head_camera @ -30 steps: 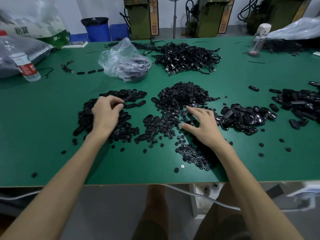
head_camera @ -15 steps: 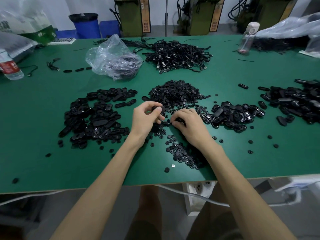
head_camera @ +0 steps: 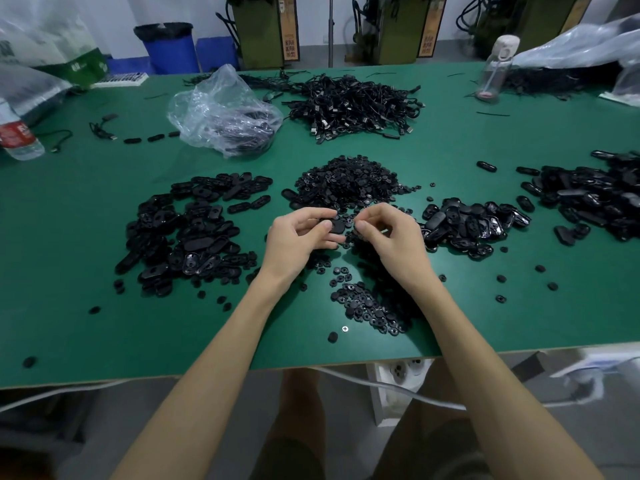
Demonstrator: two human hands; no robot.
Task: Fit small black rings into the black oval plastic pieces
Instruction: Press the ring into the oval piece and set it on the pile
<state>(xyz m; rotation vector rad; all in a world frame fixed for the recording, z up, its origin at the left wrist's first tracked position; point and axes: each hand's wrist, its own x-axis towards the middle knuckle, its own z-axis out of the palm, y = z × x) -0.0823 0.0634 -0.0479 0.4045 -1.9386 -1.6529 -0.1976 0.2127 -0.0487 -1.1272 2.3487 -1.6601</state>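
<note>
My left hand point(head_camera: 300, 237) pinches a black oval plastic piece point(head_camera: 335, 226) between thumb and fingers, just above the green table point(head_camera: 86, 271). My right hand point(head_camera: 389, 233) is right beside it, fingertips curled together at the oval's right end; whether they pinch a small ring I cannot tell. A heap of small black rings point(head_camera: 349, 181) lies just behind my hands, and more rings point(head_camera: 367, 306) are scattered in front. Oval pieces form a pile on the left point(head_camera: 187, 233) and another on the right point(head_camera: 471, 226).
A further pile of black parts point(head_camera: 595, 195) sits at the far right. Behind are a tangle of black cables point(head_camera: 353, 105), a clear plastic bag point(head_camera: 221, 112), two bottles point(head_camera: 19, 136) point(head_camera: 495, 71). A small screw point(head_camera: 345, 328) lies near the table's front edge.
My left hand left the left pile carrying an oval piece and came to the centre. My right hand rose from the rings and closed in beside it.
</note>
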